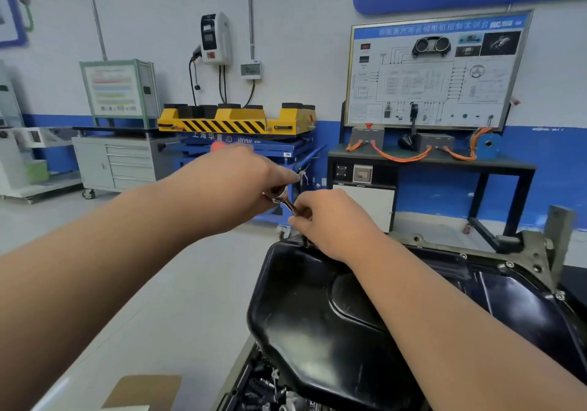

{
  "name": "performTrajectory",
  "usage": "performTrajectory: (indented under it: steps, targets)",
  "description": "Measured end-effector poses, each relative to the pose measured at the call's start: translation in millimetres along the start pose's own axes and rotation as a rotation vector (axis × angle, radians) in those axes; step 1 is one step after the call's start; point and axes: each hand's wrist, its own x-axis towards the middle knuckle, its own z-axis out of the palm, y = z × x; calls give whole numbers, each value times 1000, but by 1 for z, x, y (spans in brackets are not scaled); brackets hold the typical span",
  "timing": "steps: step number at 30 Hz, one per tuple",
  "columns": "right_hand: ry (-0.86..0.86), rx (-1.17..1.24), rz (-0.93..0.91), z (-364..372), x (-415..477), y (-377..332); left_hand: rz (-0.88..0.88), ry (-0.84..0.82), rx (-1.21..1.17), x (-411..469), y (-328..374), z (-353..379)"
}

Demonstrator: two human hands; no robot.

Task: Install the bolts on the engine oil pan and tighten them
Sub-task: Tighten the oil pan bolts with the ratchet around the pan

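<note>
The black engine oil pan (317, 315) sits upside down on the engine at lower right. Several bolts (509, 264) show along its far right flange. Both hands meet above the pan's far left corner. My left hand (235, 185) grips the shiny head of a ratchet wrench (279, 197). My right hand (327, 220) pinches the tool's dark shaft just below, close over the pan's rim. The tool's lower end and any bolt under it are hidden by my right hand.
A grey engine mounting bracket (552, 242) rises at the pan's far right. Beyond stand a yellow and black lift platform (235, 121), a grey drawer cabinet (124, 162) and a training board on a black bench (435, 70). A brown cardboard piece (143, 391) lies at the lower left.
</note>
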Motion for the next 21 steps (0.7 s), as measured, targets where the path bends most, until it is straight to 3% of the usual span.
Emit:
performTrajectory:
  steps: [3,5,7,10,13,15,18,19,21]
  targets:
    - [-52,32,-5,-1,-1,3,-192,-44,-368,-5,3,1]
    - [-74,37,-7,-1,-3,2,-289,-112,-422,-5,5,5]
    - [-82,31,-3,-1,-3,1,-205,-96,-218,-4,5,7]
    - [-82,25,17,-3,-3,0,56,-83,145,-3,1,1]
    - [-79,16,19,-4,-4,-2,120,-14,185,-1,-2,-2]
    - [-86,-14,1,-4,-4,-3,41,12,32,-3,2,0]
    - [-82,-48,3,-4,-5,-3,-256,-66,-400,-5,15,3]
    - [-84,-50,6,-4,-5,-3,-314,-87,-460,-5,20,3]
    - [-80,-26,20,-5,-5,-2,-269,-44,-298,-3,23,4]
